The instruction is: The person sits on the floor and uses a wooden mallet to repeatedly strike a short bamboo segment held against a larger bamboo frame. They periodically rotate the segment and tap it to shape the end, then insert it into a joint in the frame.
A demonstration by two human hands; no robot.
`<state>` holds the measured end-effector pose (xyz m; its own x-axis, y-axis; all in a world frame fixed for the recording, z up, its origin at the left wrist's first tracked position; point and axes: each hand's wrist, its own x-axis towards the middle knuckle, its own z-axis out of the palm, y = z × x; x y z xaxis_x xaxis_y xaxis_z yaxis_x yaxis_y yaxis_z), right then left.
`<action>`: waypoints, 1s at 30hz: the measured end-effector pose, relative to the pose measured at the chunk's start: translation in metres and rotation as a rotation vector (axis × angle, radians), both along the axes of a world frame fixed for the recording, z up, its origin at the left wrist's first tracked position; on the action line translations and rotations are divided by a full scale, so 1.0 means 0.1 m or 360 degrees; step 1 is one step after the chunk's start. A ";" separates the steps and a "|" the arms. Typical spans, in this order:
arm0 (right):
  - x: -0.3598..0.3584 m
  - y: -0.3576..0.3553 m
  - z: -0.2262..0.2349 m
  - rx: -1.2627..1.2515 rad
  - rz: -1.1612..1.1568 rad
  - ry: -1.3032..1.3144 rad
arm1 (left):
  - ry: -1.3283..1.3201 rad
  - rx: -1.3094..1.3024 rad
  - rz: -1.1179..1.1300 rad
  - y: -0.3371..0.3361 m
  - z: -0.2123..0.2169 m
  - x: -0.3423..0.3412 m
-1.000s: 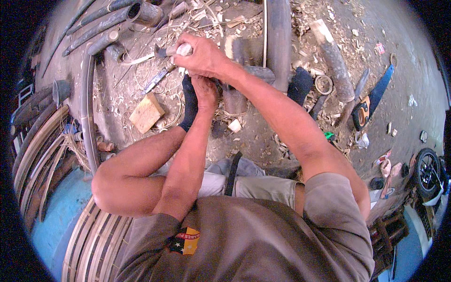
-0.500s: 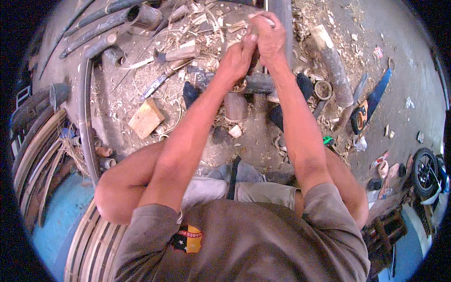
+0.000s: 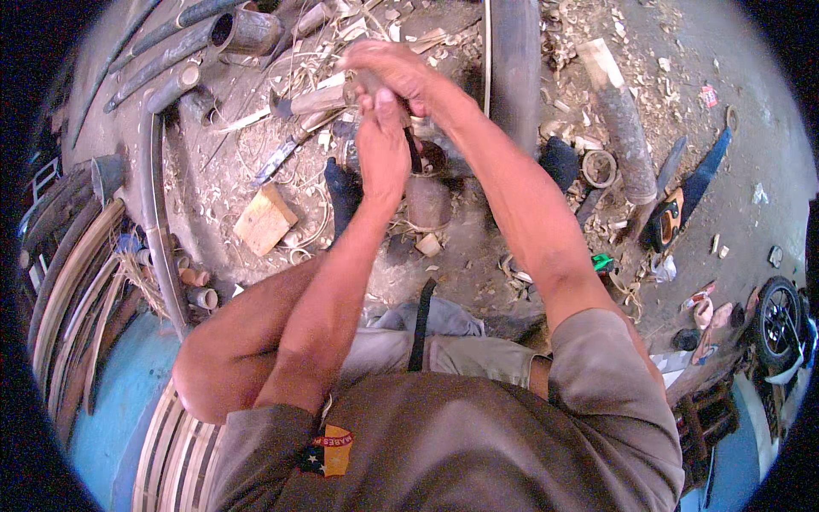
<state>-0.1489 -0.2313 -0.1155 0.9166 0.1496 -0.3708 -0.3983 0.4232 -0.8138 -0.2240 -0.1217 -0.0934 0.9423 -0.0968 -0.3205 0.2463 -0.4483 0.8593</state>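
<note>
My left hand (image 3: 384, 149) and my right hand (image 3: 394, 72) are close together ahead of me, the right one farther out. Both are closed round a tool with a brownish grip (image 3: 368, 83). From below the fingers a narrow dark shaft (image 3: 415, 152) slants down to a dark opening in a bamboo piece (image 3: 448, 158) lying crosswise. My fingers cover most of the tool, and its exact kind does not show. A short brown bamboo stump (image 3: 428, 203) stands on the near side of that piece. My dark-covered feet flank the work, the left foot (image 3: 343, 192) and the right foot (image 3: 559, 164).
A thick bamboo pole (image 3: 514, 68) runs away from me. Knives and a hammer-like tool (image 3: 311, 102) lie left, near a wooden block (image 3: 266, 219). Rightward are a bamboo length (image 3: 627, 141), a ring (image 3: 599, 168) and a handsaw (image 3: 695, 188). Shavings litter the ground.
Both hands have swung left and slightly nearer to me, still together on the tool. The dark shaft and the opening in the bamboo now show between my forearms.
</note>
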 end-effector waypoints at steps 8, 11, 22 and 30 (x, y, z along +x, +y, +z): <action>-0.04 0.68 -0.01 -0.0650 0.0707 -0.0790 | -0.0072 -0.0610 0.0617 0.16 -0.38 -0.52; 0.25 0.09 -0.17 -0.0904 0.0328 -0.0401 | 0.0394 -0.0612 0.0300 -0.16 -0.17 0.04; -0.80 -0.58 0.06 -0.0559 -0.1470 0.0420 | 0.0441 -0.0189 -0.1315 -0.42 -0.08 0.25; -1.61 -0.48 0.08 -0.0789 -0.1839 0.0283 | 0.0341 0.0011 -0.2037 -0.43 0.15 0.13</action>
